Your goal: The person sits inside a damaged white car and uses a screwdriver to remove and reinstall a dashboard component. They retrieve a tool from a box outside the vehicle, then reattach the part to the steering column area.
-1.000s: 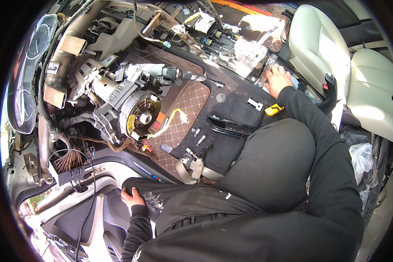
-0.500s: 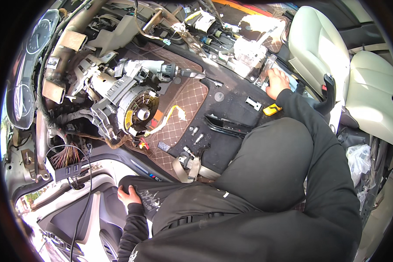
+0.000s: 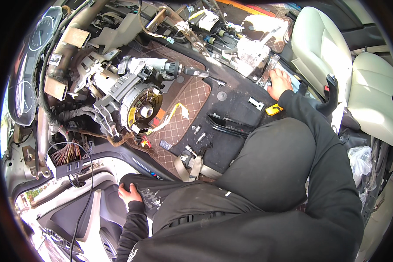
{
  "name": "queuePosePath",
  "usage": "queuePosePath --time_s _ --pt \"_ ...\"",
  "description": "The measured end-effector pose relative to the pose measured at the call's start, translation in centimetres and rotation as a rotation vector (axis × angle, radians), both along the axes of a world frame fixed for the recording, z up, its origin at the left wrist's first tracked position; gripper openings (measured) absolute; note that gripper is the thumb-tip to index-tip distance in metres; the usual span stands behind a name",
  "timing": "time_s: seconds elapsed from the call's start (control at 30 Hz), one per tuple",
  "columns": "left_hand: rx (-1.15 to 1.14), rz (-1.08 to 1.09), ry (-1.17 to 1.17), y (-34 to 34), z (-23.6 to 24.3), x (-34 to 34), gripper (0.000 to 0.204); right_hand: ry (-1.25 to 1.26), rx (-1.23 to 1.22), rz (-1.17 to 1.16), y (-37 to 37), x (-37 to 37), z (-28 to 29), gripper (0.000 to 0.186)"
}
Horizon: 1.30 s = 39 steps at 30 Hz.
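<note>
My right hand (image 3: 280,84) lies on the stripped centre console, its fingers stretched out beside a clear plastic piece (image 3: 271,64). Just below it is a yellow-handled tool (image 3: 274,109), with a small silver bracket (image 3: 256,103) close by on the black floor. My left hand (image 3: 130,194) rests on my left knee by the door, fingers apart and partly turned out of sight. Neither hand holds anything that I can see. Ahead of me the bare steering column (image 3: 118,89) ends in a round clock spring (image 3: 137,113) with a yellow cable.
Exposed wiring (image 3: 69,155) hangs at the lower left near the open door (image 3: 81,214). The instrument cluster (image 3: 32,70) stands at far left. On the floor are a black trim piece (image 3: 227,125), a seat belt (image 3: 195,169) and a brown quilted mat (image 3: 196,98). A pale seat (image 3: 318,39) stands right, beside the handbrake lever (image 3: 331,89).
The whole view has shifted slightly, with the car parts and my right hand a little further right in it. Both hands stay where they were resting.
</note>
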<state>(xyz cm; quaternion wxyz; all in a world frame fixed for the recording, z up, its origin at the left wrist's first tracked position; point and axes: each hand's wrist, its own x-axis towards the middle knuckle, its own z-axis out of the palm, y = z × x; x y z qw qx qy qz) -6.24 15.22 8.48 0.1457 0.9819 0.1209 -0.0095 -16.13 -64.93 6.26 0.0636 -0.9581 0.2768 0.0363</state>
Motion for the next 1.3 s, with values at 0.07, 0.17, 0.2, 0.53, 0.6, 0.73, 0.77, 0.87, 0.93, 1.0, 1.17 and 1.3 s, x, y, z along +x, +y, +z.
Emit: queuePosePath --time_s 0.07,0.17,0.2,0.53,0.6,0.73,0.77,0.87,0.93,1.0,1.17,1.3 --pt "0.008 -0.011 -0.011 0.0 0.1 0.1 0.057 0.023 0.013 -0.009 0.0 0.0 0.1 0.057" --pt "0.001 -0.010 -0.004 0.0 0.0 0.1 0.057 -0.031 0.061 -0.022 0.0 0.0 0.3 0.056" --pt "-0.001 -0.003 -0.001 0.0 0.0 0.1 0.057 -0.005 0.040 -0.008 0.0 0.0 0.3 0.056" --pt "0.000 -0.002 -0.005 0.3 -0.1 0.0 0.056 0.016 0.005 0.007 -0.1 0.1 0.0 0.058" --pt "-0.001 -0.010 -0.011 0.3 -0.1 0.0 0.056 0.016 0.000 0.016 -0.2 0.0 -0.1 0.056" --pt "0.001 0.001 -0.012 0.0 -0.1 0.1 0.056 -0.052 0.019 0.071 -0.6 -0.6 -0.4 0.050" --pt "0.001 0.002 -0.014 0.0 -0.1 0.1 0.056 -0.084 0.017 0.101 -0.7 -0.8 -0.5 0.047" --pt "0.052 -0.009 -0.009 -0.2 0.0 0.0 0.057 -0.087 -0.025 0.157 -0.6 -0.9 -0.9 0.040" --pt "0.072 -0.014 -0.004 -0.4 0.2 0.0 0.058 -0.103 -0.082 0.246 -0.4 -0.6 -0.9 0.036" --pt "0.026 -0.005 -0.006 -0.7 0.5 -0.1 0.059 -0.062 -0.156 0.276 -0.1 -0.3 -0.7 0.035" --pt "-0.036 0.037 0.037 -1.5 1.2 -0.1 0.059 -0.061 -0.044 0.208 0.4 0.0 -0.3 0.028" --pt "-0.038 0.050 0.055 -1.8 1.6 -0.1 0.060 -0.131 -0.064 0.232 0.2 -0.1 -0.2 0.031"
